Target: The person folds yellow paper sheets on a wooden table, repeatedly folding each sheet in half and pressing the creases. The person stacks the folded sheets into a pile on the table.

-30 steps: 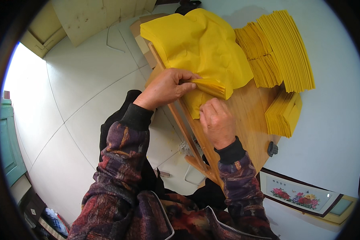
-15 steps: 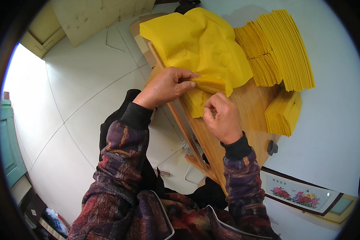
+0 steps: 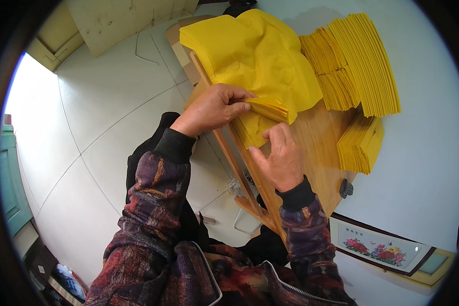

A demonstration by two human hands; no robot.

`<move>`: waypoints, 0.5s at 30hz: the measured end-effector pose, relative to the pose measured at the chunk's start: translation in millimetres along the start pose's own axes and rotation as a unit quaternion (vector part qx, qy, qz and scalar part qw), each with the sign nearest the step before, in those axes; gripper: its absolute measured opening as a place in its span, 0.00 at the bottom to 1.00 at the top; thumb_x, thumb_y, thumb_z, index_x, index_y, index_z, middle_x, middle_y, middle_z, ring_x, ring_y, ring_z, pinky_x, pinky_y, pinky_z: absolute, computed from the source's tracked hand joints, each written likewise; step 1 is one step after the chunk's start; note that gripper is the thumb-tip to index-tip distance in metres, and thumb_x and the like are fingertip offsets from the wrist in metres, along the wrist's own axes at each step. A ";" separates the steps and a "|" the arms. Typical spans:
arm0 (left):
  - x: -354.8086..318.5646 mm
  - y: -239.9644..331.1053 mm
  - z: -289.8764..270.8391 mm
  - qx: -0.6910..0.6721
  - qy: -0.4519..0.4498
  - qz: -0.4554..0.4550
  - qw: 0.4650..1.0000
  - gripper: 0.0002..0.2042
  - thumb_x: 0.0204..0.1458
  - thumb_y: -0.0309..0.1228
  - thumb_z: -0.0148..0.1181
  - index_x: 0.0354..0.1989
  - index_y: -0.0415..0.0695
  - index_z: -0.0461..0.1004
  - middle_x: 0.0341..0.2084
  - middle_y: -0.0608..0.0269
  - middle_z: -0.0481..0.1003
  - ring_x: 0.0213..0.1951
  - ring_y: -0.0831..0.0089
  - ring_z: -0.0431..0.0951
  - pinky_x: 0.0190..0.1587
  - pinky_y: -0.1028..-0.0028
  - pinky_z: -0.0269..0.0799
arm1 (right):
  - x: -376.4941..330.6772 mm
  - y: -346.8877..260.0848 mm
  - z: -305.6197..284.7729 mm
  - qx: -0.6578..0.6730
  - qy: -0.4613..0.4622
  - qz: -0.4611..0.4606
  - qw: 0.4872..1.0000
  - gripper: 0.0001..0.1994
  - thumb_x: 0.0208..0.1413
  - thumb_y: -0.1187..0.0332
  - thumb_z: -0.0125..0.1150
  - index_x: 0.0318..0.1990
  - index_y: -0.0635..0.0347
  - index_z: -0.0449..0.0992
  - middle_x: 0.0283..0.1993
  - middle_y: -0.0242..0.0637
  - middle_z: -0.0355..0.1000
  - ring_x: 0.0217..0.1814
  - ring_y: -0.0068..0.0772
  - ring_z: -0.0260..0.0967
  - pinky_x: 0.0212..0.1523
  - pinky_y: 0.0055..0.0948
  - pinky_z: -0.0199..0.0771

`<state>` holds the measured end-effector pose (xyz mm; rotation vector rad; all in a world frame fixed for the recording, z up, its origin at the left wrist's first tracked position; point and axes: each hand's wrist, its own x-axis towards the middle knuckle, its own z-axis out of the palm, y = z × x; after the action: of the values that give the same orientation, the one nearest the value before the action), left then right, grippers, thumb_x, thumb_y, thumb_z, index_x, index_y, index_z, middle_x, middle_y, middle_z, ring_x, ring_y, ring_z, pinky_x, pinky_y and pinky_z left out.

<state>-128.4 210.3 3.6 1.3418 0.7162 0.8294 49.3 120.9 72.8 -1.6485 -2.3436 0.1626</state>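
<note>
My left hand pinches a folded yellow sheet bundle between thumb and fingers, its layered edges fanning to the right. Whether it is paper or thin cloth I cannot tell. Just below the bundle's right end, my right hand is open and holds nothing, thumb and fingers apart. Beneath and beyond the bundle spreads a large, rumpled pile of yellow sheets, draped over the table's left edge. A loose yellow piece lies under the folded bundle.
On the wooden table, folded yellow stacks stand against the wall at the right, with a shorter stack nearer me. A small dark object lies by the table's right edge. A framed flower picture is at lower right.
My right hand has drawn back slightly toward me, its pinched fingers now spread apart. My left hand keeps its grip on the folded bundle, nearly unmoved.
</note>
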 end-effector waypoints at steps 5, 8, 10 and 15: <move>-0.9 2.1 -0.4 0.008 -0.001 -0.010 1.000 0.13 0.58 0.25 0.55 0.49 0.34 0.73 0.33 0.69 0.76 0.33 0.84 0.71 0.38 0.81 0.71 | -1.6 5.0 0.0 -0.006 0.022 -0.004 1.000 0.11 0.44 0.76 0.65 0.34 0.62 0.68 0.35 0.43 0.65 0.36 0.49 0.69 0.33 0.39 0.70; -0.6 2.4 0.3 0.016 0.003 -0.003 1.000 0.13 0.58 0.25 0.55 0.50 0.34 0.73 0.32 0.70 0.76 0.33 0.84 0.71 0.37 0.82 0.71 | -0.2 7.5 -1.6 -0.014 0.037 -0.016 0.999 0.09 0.45 0.78 0.63 0.33 0.61 0.69 0.35 0.43 0.65 0.35 0.48 0.68 0.32 0.38 0.70; -0.2 1.7 0.5 0.022 0.004 0.003 1.000 0.13 0.58 0.25 0.55 0.50 0.34 0.73 0.32 0.70 0.76 0.32 0.84 0.71 0.37 0.82 0.70 | 1.4 8.6 -2.6 -0.020 0.046 -0.023 0.998 0.07 0.46 0.77 0.62 0.32 0.60 0.69 0.35 0.41 0.64 0.35 0.46 0.68 0.32 0.38 0.70; 0.1 -1.1 0.0 0.004 -0.006 -0.002 1.000 0.13 0.57 0.26 0.57 0.49 0.34 0.73 0.34 0.69 0.76 0.34 0.85 0.72 0.39 0.81 0.71 | 9.2 11.7 -5.9 0.023 0.081 -0.007 0.996 0.06 0.47 0.78 0.61 0.31 0.60 0.69 0.33 0.40 0.65 0.33 0.47 0.68 0.30 0.38 0.70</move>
<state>-128.2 210.3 2.6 1.3512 0.7131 0.8141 58.6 133.2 77.0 -1.5616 -2.2129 0.0759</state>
